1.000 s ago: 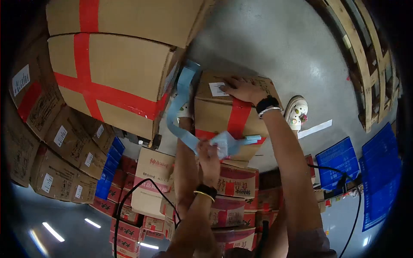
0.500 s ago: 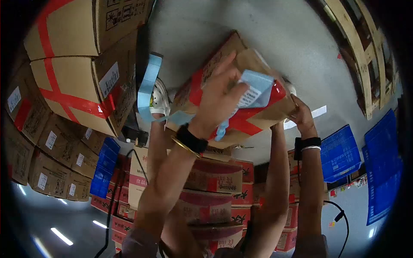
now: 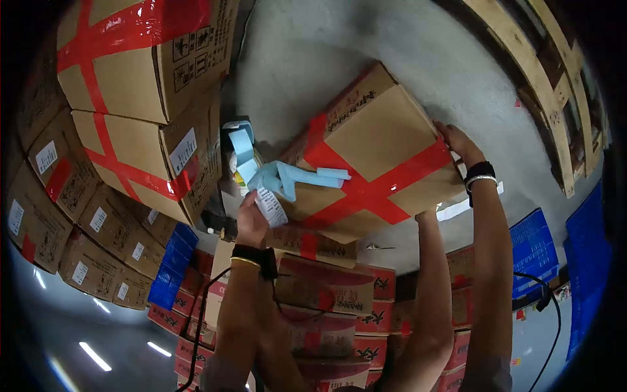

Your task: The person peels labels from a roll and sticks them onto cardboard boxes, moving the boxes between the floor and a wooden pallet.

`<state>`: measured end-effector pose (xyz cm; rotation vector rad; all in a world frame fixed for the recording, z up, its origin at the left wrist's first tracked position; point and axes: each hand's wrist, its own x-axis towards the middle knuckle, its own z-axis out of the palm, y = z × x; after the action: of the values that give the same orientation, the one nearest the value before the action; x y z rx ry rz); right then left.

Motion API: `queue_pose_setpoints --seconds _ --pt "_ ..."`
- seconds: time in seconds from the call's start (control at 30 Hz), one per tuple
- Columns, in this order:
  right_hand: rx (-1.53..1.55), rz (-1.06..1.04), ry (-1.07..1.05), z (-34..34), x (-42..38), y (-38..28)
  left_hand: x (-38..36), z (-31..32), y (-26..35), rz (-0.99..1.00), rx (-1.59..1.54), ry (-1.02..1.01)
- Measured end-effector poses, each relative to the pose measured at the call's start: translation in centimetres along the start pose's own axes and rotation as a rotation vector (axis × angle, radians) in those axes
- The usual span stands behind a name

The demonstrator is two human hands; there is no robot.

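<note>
A cardboard box (image 3: 377,140) with crossed red tape lies at an angle in front of me. My left hand (image 3: 251,219), at the box's lower left, is closed on a white printed label (image 3: 270,206). A folded light blue strip (image 3: 281,181) runs from beside that label, one end lying over the box's red tape and the other hanging near a shoe at the left. My right hand (image 3: 460,145) rests against the right edge of the box, its fingers bent round the edge and partly hidden.
Taped cartons (image 3: 127,140) are stacked on the left. Red and brown boxes (image 3: 326,294) stand below the held box. A wooden pallet (image 3: 548,104) is at the upper right, with blue crates (image 3: 535,245) under it. Black cables hang on both sides, and my legs show between the arms.
My left hand has moved from over the box down to its lower left, with the label. The blue strip has shifted and folded across the box. The right hand is slightly higher along the edge.
</note>
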<state>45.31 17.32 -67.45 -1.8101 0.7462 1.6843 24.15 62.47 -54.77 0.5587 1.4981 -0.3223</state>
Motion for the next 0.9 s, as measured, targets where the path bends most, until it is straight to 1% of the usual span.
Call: queue_pose_setpoints --seconds 0.03,0.07,0.13,0.17,0.23,0.27,0.33,0.43,0.5,0.57,0.63,0.73,0.83,0.87,0.9 --pt "0.195 -0.048 -0.077 0.6 0.7 2.2 0.8 1.5 -0.6 0.081 0.046 0.023" --pt "0.388 -0.097 -0.157 1.2 1.3 4.1 3.4 -0.8 -1.5 0.115 0.1 0.047" --pt "0.675 -0.116 -0.307 1.4 3.1 6.8 0.7 5.6 -1.1 0.037 0.102 0.168" --pt "0.818 -0.125 -0.388 2.0 3.2 7.4 1.0 4.7 -1.8 0.103 0.176 0.201" --pt "0.786 -0.11 -0.137 2.7 -3.9 2.3 1.6 2.1 -3.4 0.253 0.313 0.252" --pt "0.78 -0.125 -0.088 2.2 -4.8 2.1 0.2 4.3 -3.5 0.285 0.245 0.253" --pt "0.813 -0.151 -0.052 1.2 -5.9 3.4 -2.2 5.3 -3.8 0.335 0.283 0.376" --pt "0.824 -0.196 0.014 -1.3 -10.4 4.3 -8.6 6.7 -2.9 0.346 0.152 0.202" --pt "0.806 -0.226 0.06 -2.8 -15.5 4.3 -14.2 9.0 -1.1 0.559 0.384 0.087" --pt "0.792 -0.241 0.094 -3.7 -21.4 4.2 -20.3 11.6 1.4 0.618 0.438 0.011" --pt "0.794 -0.244 0.116 -3.8 -27.7 3.7 -26.9 14.0 4.9 0.517 0.329 -0.04" --pt "0.826 -0.224 0.103 -1.7 -35.3 2.3 -37.2 17.2 10.2 0.634 0.16 -0.042" --pt "0.871 -0.168 0.019 2.9 -38.3 -0.7 -43.6 16.6 16.2 0.951 0.233 -0.1" --pt "0.883 -0.145 -0.022 4.7 -38.3 -2.3 -45.8 16.7 18.3 1.067 0.23 -0.107" --pt "0.886 -0.131 -0.061 6.7 -38.4 -4.1 -48.6 15.8 20.1 1.111 0.148 -0.076"
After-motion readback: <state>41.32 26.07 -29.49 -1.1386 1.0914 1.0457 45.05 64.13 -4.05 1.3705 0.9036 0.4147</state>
